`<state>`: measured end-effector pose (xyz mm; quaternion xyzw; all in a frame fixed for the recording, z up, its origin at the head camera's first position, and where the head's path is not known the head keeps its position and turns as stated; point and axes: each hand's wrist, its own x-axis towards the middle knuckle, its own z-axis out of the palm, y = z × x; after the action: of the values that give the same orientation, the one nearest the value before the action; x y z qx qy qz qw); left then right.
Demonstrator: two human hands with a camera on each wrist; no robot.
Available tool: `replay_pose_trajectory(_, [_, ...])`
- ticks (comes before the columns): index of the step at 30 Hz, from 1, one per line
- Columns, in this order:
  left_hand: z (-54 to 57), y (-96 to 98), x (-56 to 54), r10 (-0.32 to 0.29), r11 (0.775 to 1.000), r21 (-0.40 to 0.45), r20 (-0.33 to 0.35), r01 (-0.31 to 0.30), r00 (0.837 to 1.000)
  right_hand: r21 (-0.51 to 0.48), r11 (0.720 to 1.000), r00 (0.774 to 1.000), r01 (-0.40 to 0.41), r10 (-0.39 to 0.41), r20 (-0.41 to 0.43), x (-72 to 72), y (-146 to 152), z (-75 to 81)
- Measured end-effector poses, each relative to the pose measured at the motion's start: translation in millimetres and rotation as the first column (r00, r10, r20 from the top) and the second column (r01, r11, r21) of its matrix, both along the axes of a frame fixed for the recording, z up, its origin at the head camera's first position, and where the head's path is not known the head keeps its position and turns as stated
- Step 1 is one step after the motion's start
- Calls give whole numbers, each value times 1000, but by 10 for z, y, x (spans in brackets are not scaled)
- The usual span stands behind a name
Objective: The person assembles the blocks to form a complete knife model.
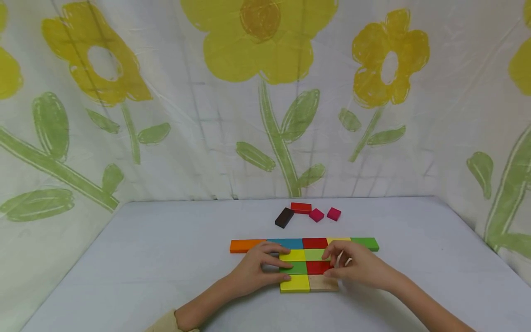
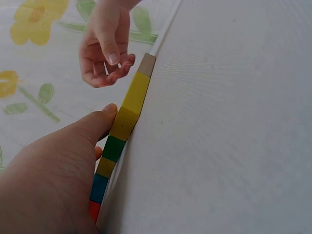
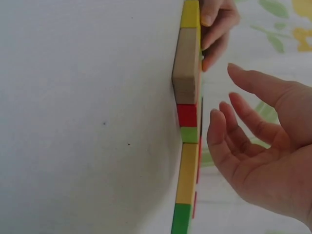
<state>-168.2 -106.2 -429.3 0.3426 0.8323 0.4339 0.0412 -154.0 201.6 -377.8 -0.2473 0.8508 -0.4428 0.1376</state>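
Flat coloured blocks lie fitted together in a T shape on the table. The left hand [image 1: 259, 269] rests on its left side, fingertips at the near yellow block [image 1: 295, 283], the green block [image 1: 297, 267] and the farther yellow block [image 1: 295, 255]. In the left wrist view the thumb touches the yellow block's [image 2: 132, 105] top edge. Above the right side hovers the right hand [image 1: 358, 265], fingers loosely bent and holding nothing, near the red block [image 1: 317, 267], light green block [image 1: 313, 254] and plain wooden block [image 1: 323, 284]. The right wrist view shows it apart from the blocks.
The far row runs from an orange block [image 1: 244, 246] through blue [image 1: 290, 243], dark red [image 1: 315, 243] and pale yellow to green [image 1: 367, 244]. Behind lie a black block [image 1: 284, 217], a red block [image 1: 301, 208] and two pink cubes [image 1: 316, 215]. A flowered curtain [image 1: 166, 152] surrounds the table.
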Motion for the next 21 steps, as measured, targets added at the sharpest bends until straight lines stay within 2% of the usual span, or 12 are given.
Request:
replay_pose_trajectory(5, [-11, -1, -5, -1, 1000, -1, -9, 1, 1000, 17, 1000, 1000, -17, 17, -20, -96, -45, 74])
replay_pose_trajectory(12, [-21, 0, -19, -3, 1000, -3, -3, 3, 1000, 24, 999, 993, -43, 45, -112, -238, -100, 142])
replay_pose_trajectory(21, [-21, -5, -20, -10, 1000, -1, -9, 10, 1000, 59, 997, 991, -46, 53, -121, -479, -169, 226])
